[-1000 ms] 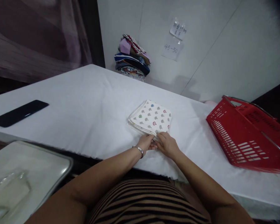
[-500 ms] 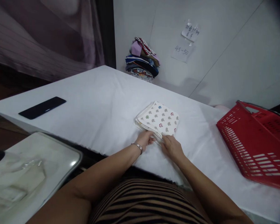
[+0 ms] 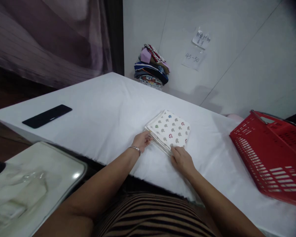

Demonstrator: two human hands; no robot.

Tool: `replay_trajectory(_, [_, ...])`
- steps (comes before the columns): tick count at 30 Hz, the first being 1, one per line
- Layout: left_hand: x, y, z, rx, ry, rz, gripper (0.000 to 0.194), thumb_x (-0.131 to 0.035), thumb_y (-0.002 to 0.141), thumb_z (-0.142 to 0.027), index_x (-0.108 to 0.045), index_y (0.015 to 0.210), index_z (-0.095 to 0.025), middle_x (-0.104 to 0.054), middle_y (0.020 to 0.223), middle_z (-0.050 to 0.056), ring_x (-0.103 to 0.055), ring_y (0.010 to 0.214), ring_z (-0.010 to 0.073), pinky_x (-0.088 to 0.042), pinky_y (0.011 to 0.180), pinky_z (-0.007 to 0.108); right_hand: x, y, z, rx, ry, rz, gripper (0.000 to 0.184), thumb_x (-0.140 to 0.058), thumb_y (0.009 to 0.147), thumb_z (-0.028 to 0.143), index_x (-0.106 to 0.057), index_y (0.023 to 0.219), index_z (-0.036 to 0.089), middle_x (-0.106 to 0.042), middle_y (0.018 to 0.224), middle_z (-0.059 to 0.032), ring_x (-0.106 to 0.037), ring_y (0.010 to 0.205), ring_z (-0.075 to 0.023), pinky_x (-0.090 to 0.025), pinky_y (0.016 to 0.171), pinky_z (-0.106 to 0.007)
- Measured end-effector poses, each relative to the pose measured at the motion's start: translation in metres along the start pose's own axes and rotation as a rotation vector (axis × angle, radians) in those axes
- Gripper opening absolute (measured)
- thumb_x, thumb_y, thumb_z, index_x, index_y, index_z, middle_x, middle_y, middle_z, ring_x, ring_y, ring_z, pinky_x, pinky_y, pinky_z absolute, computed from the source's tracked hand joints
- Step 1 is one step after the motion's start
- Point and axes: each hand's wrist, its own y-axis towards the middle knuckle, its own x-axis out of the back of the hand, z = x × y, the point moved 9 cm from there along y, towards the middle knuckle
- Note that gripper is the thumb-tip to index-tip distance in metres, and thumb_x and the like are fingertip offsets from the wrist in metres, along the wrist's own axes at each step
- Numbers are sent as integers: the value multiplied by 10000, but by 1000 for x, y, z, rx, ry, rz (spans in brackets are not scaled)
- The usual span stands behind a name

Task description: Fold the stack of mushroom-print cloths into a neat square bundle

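Observation:
A folded white cloth (image 3: pixel 174 126) with grey, red, blue and green mushroom-like prints lies on the white-covered table (image 3: pixel 101 108). Its layers show along the edge nearest me. My left hand (image 3: pixel 141 140), with a silver bracelet at the wrist, is closed at the cloth's near left corner, fingers pinching the layered edge. At the near right corner my right hand (image 3: pixel 183 160) grips the same cloth, thumb and fingers closed over the edge. The undersides of the fingers are partly hidden.
A red plastic basket (image 3: pixel 266 158) stands on the table's right side. A flat black object (image 3: pixel 47 116) lies at the left. Folded clothes (image 3: pixel 151 67) are stacked by the wall beyond. A pale chair-like surface (image 3: pixel 64 161) is at lower left.
My left hand has slid left along the cloth's near edge to its left corner. My right hand stays at the right corner, and the cloth has hardly moved.

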Motion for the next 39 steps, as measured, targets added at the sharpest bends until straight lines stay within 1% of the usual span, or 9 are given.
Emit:
replay_trajectory(13, [22, 11, -7, 15, -115, -20, 52, -542, 738, -101, -577, 702, -117, -623, 688, 34, -609, 566, 79, -392, 410, 131, -4, -3, 1, 13, 12, -6, 382, -459, 793, 117, -521, 1167, 169, -581, 961, -105, -501, 849, -230, -463, 719, -346])
replay_trajectory(16, [34, 14, -22, -98, 120, -57, 119, -639, 677, -149, -605, 786, -117, -635, 706, 33, -601, 538, 93, -387, 416, 157, -4, -3, 1, 4, 20, -8, 391, -455, 798, 120, -513, 1180, 175, -580, 967, -106, -502, 847, -230, -463, 723, -352])
replay_trajectory(20, [50, 8, -56, -377, 423, -229, 241, -664, 667, -242, -607, 889, -169, -651, 797, 32, -590, 547, 106, -411, 461, 195, -3, -2, 1, 2, 66, -30, 385, -462, 804, 128, -507, 1185, 158, -579, 984, -119, -500, 855, -237, -466, 733, -366])
replay_trajectory(22, [39, -2, -71, -563, 577, -231, 213, -629, 715, -294, -621, 904, -197, -657, 919, 55, -627, 720, 153, -472, 584, 236, -2, -3, 1, -6, 85, -40, 383, -478, 802, 136, -510, 1183, 145, -577, 989, -125, -504, 866, -241, -467, 753, -373])
replay_trajectory(24, [10, -17, -80, -810, 767, -117, 230, -631, 731, -314, -639, 943, -227, -630, 1092, 68, -582, 1000, 212, -472, 815, 302, -2, -4, 1, -15, 97, -50, 402, -483, 805, 146, -497, 1207, 146, -575, 999, -128, -508, 883, -245, -468, 768, -377])
replay_trajectory(26, [-23, -26, -74, -984, 954, 94, 270, -632, 745, -323, -645, 1005, -253, -574, 1230, 54, -445, 1209, 241, -336, 1021, 365, -4, -5, -1, -26, 110, -54, 432, -473, 813, 147, -471, 1245, 157, -576, 1011, -125, -511, 893, -243, -470, 771, -376])
replay_trajectory(28, [-43, -22, -59, -1019, 1152, 254, 281, -575, 794, -339, -632, 1062, -273, -541, 1287, 30, -354, 1288, 243, -194, 1099, 420, -5, -6, -1, -27, 125, -74, 444, -465, 823, 148, -459, 1265, 173, -577, 1008, -115, -516, 882, -234, -473, 757, -368])
replay_trajectory(33, [-41, 2, -40, -1091, 1610, 235, 379, -321, 918, -360, -503, 1246, -303, -444, 1384, -16, -269, 1338, 211, -194, 1085, 463, 0, -11, 0, -26, 175, -171, 418, -466, 840, 152, -484, 1255, 200, -586, 1002, -99, -532, 883, -217, -474, 741, -342])
replay_trajectory(39, [-36, 5, -51, -1098, 1460, 265, 336, -374, 898, -385, -605, 1113, -268, -557, 1272, -7, -403, 1251, 194, -319, 1035, 388, 5, -12, -7, -84, 357, -95, 436, -483, 834, 171, -479, 1265, 238, -587, 1049, -88, -548, 922, -220, -494, 761, -348])
